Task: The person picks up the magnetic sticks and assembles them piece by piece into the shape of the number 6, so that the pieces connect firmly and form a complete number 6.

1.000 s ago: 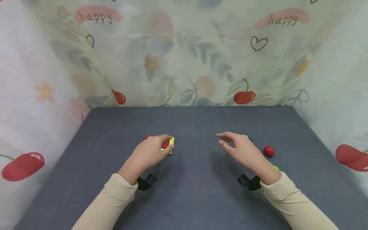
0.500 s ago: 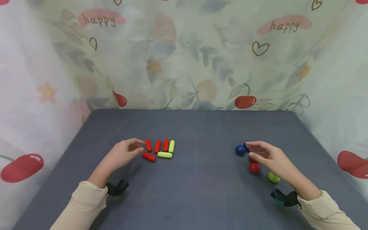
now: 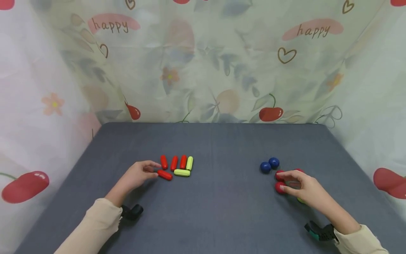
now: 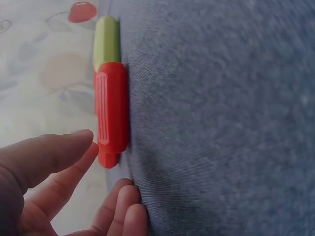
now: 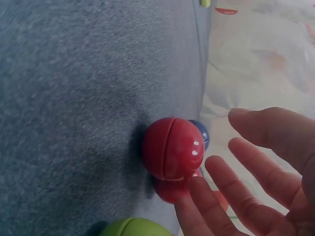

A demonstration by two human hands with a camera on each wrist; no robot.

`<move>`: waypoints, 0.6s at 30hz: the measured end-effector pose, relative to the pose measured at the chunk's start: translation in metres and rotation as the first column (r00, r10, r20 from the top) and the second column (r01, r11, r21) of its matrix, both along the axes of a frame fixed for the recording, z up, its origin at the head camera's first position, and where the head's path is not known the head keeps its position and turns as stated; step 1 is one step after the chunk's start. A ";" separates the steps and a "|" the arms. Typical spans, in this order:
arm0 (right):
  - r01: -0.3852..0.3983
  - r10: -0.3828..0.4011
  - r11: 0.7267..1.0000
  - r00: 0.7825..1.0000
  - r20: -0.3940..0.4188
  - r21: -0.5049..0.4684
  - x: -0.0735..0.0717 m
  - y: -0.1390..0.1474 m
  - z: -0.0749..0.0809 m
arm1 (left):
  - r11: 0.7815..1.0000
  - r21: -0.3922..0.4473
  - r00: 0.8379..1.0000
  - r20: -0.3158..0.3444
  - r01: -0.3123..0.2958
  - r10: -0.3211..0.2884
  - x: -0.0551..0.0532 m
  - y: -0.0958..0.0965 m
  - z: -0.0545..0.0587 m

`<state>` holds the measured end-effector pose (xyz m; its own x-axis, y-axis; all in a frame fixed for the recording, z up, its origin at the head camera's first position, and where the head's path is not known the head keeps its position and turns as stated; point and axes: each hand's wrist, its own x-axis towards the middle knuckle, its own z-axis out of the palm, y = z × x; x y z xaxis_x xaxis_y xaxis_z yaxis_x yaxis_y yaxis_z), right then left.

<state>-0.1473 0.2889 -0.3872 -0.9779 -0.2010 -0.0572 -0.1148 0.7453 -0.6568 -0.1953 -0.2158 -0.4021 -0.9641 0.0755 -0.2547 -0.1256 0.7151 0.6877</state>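
My left hand (image 3: 137,176) hovers at the left end of a short red ribbed stick (image 3: 165,175), its thumb and fingers loosely parted. In the left wrist view this red stick (image 4: 112,108) lies just beyond the fingertips. Several more red sticks (image 3: 174,163) stand in a row behind it, beside two yellow-green sticks (image 3: 182,173). On the right, my right hand (image 3: 307,188) is spread over a group of balls, with nothing gripped. Its thumb tip overlaps a red ball (image 3: 278,188); the right wrist view shows that red ball (image 5: 172,147) in front of the spread fingers.
Two blue balls (image 3: 265,167) sit behind the red ones. A green ball (image 3: 300,200) is mostly hidden under the right hand, and another red ball (image 3: 299,170) peeks out behind it. The dark table (image 3: 215,211) ends at a patterned curtain (image 3: 203,70).
Both hands have moved outward from the middle. In the last half second the left hand came down to the front red stick, and the right hand lowered toward the front red ball.
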 end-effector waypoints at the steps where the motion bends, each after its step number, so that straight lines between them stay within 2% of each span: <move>1: 0.000 0.000 1.000 1.000 -0.005 0.004 0.000 0.001 -0.001 | 1.000 -0.002 1.000 0.000 0.000 0.000 -0.001 0.000 -0.001; 11: -0.028 0.030 0.997 0.999 -0.025 0.075 0.001 0.004 -0.010 | 0.999 -0.034 1.000 0.004 0.019 -0.018 -0.004 0.001 -0.002; 18: -0.039 0.046 0.996 0.995 -0.084 0.085 -0.001 0.002 -0.013 | 0.998 -0.055 1.000 0.021 0.006 -0.004 -0.008 0.001 -0.002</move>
